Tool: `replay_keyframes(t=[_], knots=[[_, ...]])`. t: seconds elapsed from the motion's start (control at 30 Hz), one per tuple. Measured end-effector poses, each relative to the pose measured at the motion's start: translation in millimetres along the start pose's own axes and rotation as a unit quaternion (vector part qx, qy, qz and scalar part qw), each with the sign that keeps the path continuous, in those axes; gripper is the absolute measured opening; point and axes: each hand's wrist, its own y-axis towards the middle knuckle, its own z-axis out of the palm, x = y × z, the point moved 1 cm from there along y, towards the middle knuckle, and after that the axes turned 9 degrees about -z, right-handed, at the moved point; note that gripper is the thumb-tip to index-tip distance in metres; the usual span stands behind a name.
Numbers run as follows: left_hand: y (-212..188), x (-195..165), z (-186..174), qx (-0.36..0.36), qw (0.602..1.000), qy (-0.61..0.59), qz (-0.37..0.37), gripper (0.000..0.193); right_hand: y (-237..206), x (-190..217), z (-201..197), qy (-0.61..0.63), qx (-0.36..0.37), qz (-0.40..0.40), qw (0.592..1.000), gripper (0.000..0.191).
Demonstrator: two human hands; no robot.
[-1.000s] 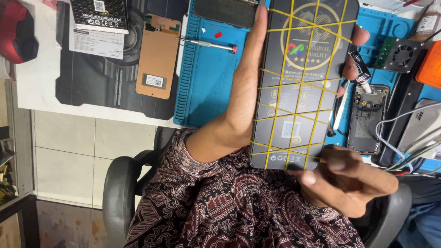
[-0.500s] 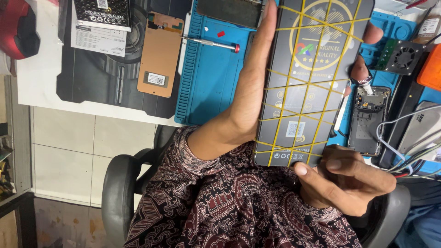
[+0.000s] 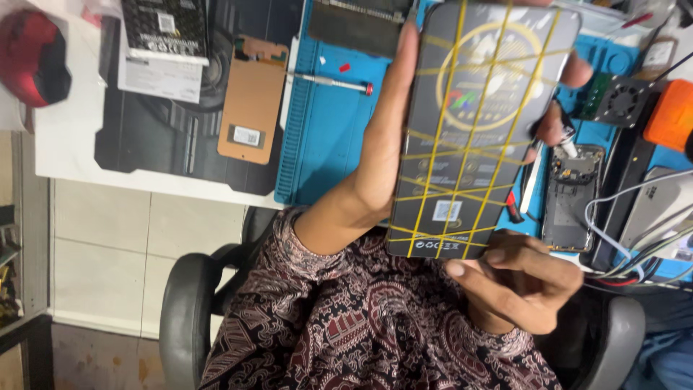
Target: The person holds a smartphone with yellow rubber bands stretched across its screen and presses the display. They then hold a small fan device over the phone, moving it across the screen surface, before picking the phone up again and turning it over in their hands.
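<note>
My left hand [image 3: 375, 166] holds up a dark phone-sized slab [image 3: 476, 130] from behind, thumb along its left edge and fingertips showing at its right edge. The slab has a gold round emblem and is wrapped in several crossing yellow rubber bands [image 3: 462, 155]. My right hand [image 3: 520, 282] is just below it, fingertips pinched at its bottom edge by the lowest band. Whether the fingers grip the band or only the edge is hard to tell.
A blue work mat [image 3: 325, 137] carries a red-tipped screwdriver [image 3: 332, 81], an opened phone body [image 3: 574, 195] and tweezers [image 3: 533, 180]. A copper-coloured panel [image 3: 251, 101], a small fan [image 3: 624, 97], an orange object [image 3: 671, 115] and cables [image 3: 635, 245] lie around. A chair armrest [image 3: 180, 310] is lower left.
The banded slab has come up and closer to the camera. My right hand has shifted slightly right along its bottom edge, staying pinched there.
</note>
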Motion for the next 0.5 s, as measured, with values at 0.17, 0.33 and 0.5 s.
replay_keyframes(t=[0.17, 0.33, 0.5], knots=[[-5.0, -6.6, 0.5, 0.038, 0.998, 0.058, 0.002, 0.074, -42.0, 9.2, 19.5, -0.011, -0.051, 0.093, 0.994, 0.039], [-13.8, -5.4, 2.7, 0.044, 0.993, 0.109, 0.003, 0.075, -38.3, 11.8, 20.6, -0.043, -0.042, 0.128, 0.99, 0.045], [-14.2, -3.7, -2.0, 0.075, 0.988, 0.136, -0.009, 0.083, -43.4, 1.0, 26.5, -0.033, -0.057, 0.115, 0.991, 0.054]])
